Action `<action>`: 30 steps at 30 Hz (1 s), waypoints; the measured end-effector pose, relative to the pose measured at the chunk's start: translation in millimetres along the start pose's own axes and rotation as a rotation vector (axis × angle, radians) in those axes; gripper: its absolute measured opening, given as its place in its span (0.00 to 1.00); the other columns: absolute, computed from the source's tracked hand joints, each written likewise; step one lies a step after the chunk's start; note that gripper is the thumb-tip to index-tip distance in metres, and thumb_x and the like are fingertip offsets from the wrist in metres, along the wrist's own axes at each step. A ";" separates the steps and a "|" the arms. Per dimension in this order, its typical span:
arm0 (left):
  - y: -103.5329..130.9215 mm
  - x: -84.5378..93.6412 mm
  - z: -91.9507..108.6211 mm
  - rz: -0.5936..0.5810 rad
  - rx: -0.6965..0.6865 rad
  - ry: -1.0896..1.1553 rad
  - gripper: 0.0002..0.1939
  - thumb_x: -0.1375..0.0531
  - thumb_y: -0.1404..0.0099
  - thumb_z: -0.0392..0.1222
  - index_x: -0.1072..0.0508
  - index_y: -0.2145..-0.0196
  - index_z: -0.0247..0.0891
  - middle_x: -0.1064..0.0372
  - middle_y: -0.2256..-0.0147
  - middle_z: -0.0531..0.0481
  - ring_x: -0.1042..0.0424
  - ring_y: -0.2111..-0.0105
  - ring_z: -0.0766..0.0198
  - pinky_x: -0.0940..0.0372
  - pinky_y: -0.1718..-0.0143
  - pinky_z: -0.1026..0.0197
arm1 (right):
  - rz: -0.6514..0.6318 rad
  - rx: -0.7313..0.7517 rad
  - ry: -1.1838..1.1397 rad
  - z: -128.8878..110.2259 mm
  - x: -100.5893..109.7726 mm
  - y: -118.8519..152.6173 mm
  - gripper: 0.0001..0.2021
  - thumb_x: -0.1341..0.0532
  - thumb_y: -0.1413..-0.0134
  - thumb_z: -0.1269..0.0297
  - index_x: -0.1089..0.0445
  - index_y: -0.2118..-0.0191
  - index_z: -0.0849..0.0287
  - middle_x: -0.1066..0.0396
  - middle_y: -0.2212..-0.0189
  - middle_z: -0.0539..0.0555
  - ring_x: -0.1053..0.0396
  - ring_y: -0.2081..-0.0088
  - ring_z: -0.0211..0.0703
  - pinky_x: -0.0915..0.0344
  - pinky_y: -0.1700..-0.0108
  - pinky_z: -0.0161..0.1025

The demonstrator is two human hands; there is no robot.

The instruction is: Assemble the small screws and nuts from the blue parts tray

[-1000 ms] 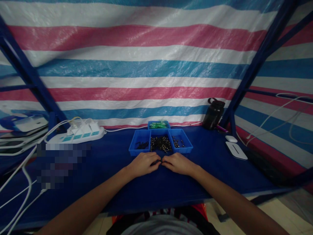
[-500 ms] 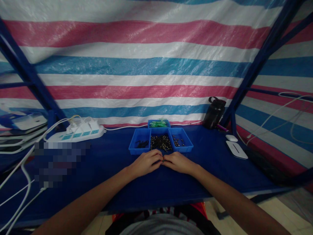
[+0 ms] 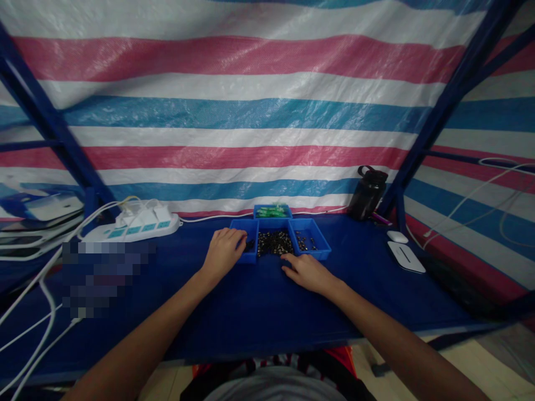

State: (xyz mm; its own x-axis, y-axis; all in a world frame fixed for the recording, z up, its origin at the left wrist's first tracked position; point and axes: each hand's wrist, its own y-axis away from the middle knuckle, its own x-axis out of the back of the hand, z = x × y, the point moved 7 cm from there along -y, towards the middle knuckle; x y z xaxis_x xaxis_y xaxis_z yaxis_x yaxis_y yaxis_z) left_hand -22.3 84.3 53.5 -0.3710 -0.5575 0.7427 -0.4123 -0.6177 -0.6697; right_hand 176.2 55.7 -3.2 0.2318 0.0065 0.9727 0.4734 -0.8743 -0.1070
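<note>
My left hand (image 3: 225, 249) is over the left blue bin (image 3: 249, 257), its fingers bent over the near left part and thumb apart from them. Small black parts (image 3: 249, 245) lie in that bin, partly hidden by the hand. My right hand (image 3: 308, 272) rests at the front of the middle blue bin (image 3: 273, 222), index finger and thumb apart, nothing visible between them. That middle bin holds a heap of small black and brass-coloured pieces (image 3: 273, 243). On its right, another blue bin (image 3: 321, 245) has several small metallic pieces (image 3: 306, 242).
Behind these stands a blue bin with green pieces (image 3: 272, 211). A white power strip (image 3: 144, 227) with plugs and cables lies left. To the right are a black bottle (image 3: 368, 194), a white case (image 3: 397, 237) and a flat white device (image 3: 406, 257). Striped sheeting hangs behind.
My hands were together in front of the middle bin and have parted. The left has moved left and forward over the left bin; the right has shifted slightly, its fingers now spread.
</note>
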 end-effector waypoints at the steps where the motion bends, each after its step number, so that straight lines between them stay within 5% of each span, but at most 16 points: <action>1: 0.3 -0.6 0.6 -0.002 0.008 -0.003 0.07 0.46 0.33 0.38 0.28 0.62 0.38 0.28 0.65 0.48 0.33 0.64 0.58 0.41 0.58 0.55 | 0.005 -0.019 -0.002 1.6 -0.3 -0.4 0.18 0.48 0.37 0.59 0.37 0.44 0.59 0.24 0.61 0.59 0.26 0.60 0.50 0.38 0.57 0.38; 6: 3.0 3.7 23.9 -0.003 -0.098 0.086 0.09 0.47 0.33 0.38 0.29 0.59 0.37 0.30 0.61 0.45 0.33 0.59 0.57 0.41 0.54 0.53 | -0.003 -0.093 0.001 5.2 -1.0 -1.4 0.18 0.48 0.37 0.59 0.36 0.46 0.61 0.24 0.62 0.60 0.26 0.60 0.50 0.38 0.58 0.38; 13: 27.1 -15.5 78.5 -0.311 -0.509 0.180 0.12 0.51 0.30 0.38 0.30 0.57 0.37 0.31 0.64 0.46 0.31 0.65 0.62 0.38 0.62 0.61 | -0.045 0.010 0.028 -4.8 -1.4 0.5 0.13 0.48 0.37 0.61 0.33 0.52 0.58 0.24 0.65 0.56 0.26 0.63 0.46 0.40 0.62 0.35; 20: 34.5 -41.3 74.3 -0.499 -0.339 0.132 0.10 0.48 0.32 0.39 0.33 0.54 0.39 0.31 0.65 0.49 0.28 0.65 0.61 0.37 0.69 0.65 | -0.053 0.031 0.004 -6.9 -0.2 1.1 0.12 0.48 0.37 0.61 0.33 0.52 0.58 0.25 0.64 0.55 0.27 0.64 0.45 0.42 0.64 0.34; 30: 34.2 -29.2 81.5 -0.580 -0.379 0.277 0.12 0.46 0.37 0.35 0.32 0.56 0.40 0.32 0.65 0.51 0.29 0.66 0.63 0.37 0.66 0.65 | -0.061 0.060 0.007 -4.9 -3.3 0.6 0.11 0.48 0.36 0.61 0.33 0.54 0.59 0.25 0.65 0.56 0.28 0.63 0.45 0.44 0.64 0.34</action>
State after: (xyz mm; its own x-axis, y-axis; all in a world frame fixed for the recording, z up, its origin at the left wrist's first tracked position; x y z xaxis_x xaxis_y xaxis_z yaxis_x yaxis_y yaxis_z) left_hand 42.2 34.3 8.8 -0.1820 -0.0088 0.9833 -0.8457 -0.5088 -0.1611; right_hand 171.6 52.7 -5.5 0.1951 0.0556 0.9792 0.5369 -0.8416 -0.0592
